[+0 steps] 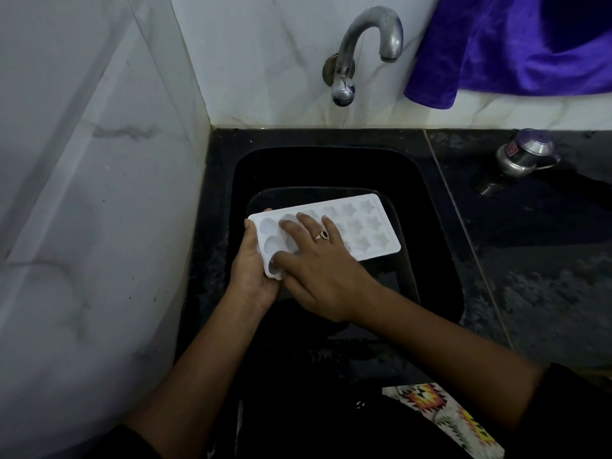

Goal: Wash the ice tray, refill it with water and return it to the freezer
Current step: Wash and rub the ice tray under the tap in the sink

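Note:
A white plastic ice tray [367, 231] with star-shaped and round cells hangs level over the black sink [430, 226]. My left hand [251, 263] grips the tray's near left end from below, thumb over the rim. My right hand [318, 260], with a ring on one finger, lies flat on top of the tray's left half, fingers spread across the cells. The metal tap [361, 51] curves out from the wall above the sink. No water stream shows from its spout.
White marble wall panels close in the left side and the back. A black counter [530, 260] runs to the right, with a small steel pot [526, 154] on it. A purple cloth [510, 44] hangs at the top right.

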Available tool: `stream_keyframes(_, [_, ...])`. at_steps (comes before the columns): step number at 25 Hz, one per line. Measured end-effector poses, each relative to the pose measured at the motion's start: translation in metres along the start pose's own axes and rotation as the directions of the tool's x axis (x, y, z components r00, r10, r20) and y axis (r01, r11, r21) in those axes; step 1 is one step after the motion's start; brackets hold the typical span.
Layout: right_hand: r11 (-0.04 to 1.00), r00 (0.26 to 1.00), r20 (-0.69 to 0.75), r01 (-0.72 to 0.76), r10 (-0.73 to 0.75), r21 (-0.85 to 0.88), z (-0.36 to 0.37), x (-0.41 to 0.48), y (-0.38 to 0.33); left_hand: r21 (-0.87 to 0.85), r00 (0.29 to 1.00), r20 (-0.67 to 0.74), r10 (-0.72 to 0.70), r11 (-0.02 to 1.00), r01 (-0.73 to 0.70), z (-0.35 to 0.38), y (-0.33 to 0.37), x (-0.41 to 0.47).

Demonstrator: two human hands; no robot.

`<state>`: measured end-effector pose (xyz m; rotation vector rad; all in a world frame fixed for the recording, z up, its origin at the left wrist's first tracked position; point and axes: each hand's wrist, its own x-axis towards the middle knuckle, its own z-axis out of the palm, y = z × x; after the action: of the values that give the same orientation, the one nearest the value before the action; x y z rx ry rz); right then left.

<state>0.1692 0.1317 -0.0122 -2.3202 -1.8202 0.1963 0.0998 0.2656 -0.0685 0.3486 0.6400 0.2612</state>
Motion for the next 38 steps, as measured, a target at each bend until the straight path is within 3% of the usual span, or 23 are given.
stream_keyframes(7, [1.0,1.0,-0.022,-0.02,0.02,-0.013,0.004,-0.009,-0.009,-0.004,0.998,-0.055,0.037,0.999,-0.037,0.01,0.004,-0.008])
stream_keyframes(11, [0.998,0.999,0.011,0.053,-0.053,-0.035,0.002,-0.006,-0.013,0.015,0.999,-0.04,0.007,1.0,-0.007,0.004,0.001,-0.009])
stream_keyframes(21, [0.999,1.0,0.017,0.01,-0.01,-0.032,-0.008,-0.013,0.0,0.014,0.998,-0.064,-0.009,1.0,0.01,0.005,-0.007,-0.003])
stream_keyframes(27, [0.996,0.997,0.028,0.073,-0.072,-0.046,-0.007,-0.008,0.001,0.024,0.995,-0.094,0.023,0.999,-0.02,0.011,-0.004,-0.013])
stream_keyframes(38, [0.993,0.994,0.037,0.107,-0.105,-0.056,-0.004,-0.004,0.019,0.048,0.998,-0.063,0.023,0.999,-0.02,0.024,-0.001,-0.001])
